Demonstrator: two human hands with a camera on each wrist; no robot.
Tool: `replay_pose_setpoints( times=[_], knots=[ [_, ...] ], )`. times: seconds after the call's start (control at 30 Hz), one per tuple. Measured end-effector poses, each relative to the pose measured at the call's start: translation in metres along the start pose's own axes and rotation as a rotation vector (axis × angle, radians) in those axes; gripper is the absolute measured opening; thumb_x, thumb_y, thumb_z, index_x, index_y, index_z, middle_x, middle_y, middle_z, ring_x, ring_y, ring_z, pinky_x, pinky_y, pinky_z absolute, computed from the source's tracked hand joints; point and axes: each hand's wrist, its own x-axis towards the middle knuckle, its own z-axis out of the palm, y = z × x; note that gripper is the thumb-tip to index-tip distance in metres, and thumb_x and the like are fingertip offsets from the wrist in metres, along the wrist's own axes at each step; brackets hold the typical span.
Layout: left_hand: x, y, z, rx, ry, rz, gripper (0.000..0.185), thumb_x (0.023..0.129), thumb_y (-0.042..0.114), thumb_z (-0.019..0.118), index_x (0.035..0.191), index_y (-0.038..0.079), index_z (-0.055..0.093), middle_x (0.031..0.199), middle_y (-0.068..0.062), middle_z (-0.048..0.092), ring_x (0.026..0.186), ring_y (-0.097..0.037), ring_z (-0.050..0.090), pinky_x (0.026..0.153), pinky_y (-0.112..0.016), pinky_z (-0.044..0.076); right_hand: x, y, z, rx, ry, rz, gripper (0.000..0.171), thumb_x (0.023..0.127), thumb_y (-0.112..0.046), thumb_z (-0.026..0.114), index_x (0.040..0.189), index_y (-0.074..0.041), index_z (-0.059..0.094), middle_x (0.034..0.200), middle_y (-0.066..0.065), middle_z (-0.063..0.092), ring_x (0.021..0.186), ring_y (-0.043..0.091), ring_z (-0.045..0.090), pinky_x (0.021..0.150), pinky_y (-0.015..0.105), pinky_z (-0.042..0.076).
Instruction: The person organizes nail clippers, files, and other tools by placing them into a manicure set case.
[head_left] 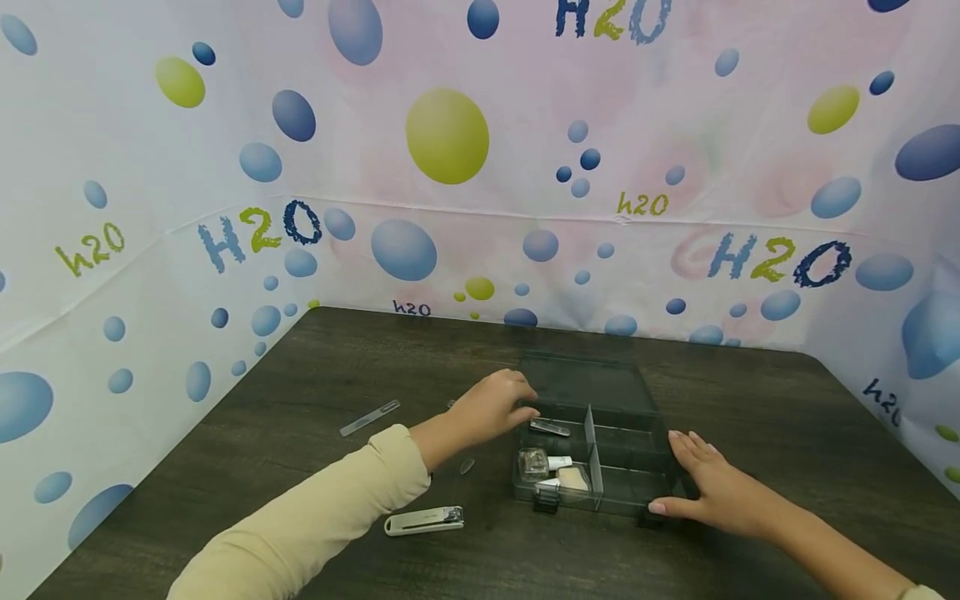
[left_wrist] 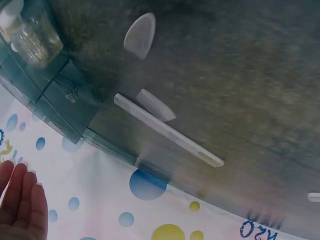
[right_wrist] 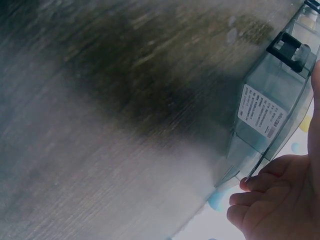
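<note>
A dark see-through divided box (head_left: pixel 633 483) lies with its lid (head_left: pixel 588 383) folded back. My left hand (head_left: pixel 495 406) hovers by the box's left side, fingers extended and holding nothing in the left wrist view. Just below its fingertips, a small nail clipper (head_left: pixel 550 427) lies in the back left compartment. In the front left one are a glass bottle (head_left: pixel 534 464), a white-capped item and a cream-coloured piece (head_left: pixel 573 478). My right hand (head_left: pixel 716 487) rests along the box's right side, thumb near the front corner; in the right wrist view its fingers (right_wrist: pixel 255 183) touch the edge.
A large nail clipper (head_left: pixel 424 521) lies on the table left of the box. Farther back is a slim clear strip (head_left: pixel 370 418). Two small translucent pieces lie near it, one (left_wrist: pixel 140 36) rounded and one (left_wrist: pixel 156 105) narrow. A patterned curtain (head_left: pixel 450 250) stands behind the table.
</note>
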Motion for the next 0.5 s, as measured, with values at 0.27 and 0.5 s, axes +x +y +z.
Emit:
replay_pose_setpoints(
  times=[0.27,0.5],
  knots=[
    [-0.023,0.001,-0.004,-0.024,0.047,0.016,0.025,0.087,0.023,0.065,0.101,0.003,0.070,0.100,-0.007,0.066,0.096,-0.020,0.062,0.082,-0.031,0.053,-0.001,0.002,0.000,-0.012,0.005,0.002,0.102,0.078,-0.052,0.066,0.142,0.012,0.020,0.146,0.036,0.019,0.129,0.058,0.017,0.094,0.073,0.023],
    [-0.039,0.001,-0.007,-0.026,0.048,-0.007,0.023,0.087,0.024,0.065,0.100,0.006,0.070,0.100,-0.005,0.065,0.093,-0.018,0.061,0.078,-0.028,0.053,0.000,0.002,0.000,-0.013,0.006,-0.002,0.102,0.078,-0.052,0.066,0.142,0.013,0.020,0.145,0.036,0.019,0.129,0.059,0.018,0.094,0.073,0.023]
  ],
)
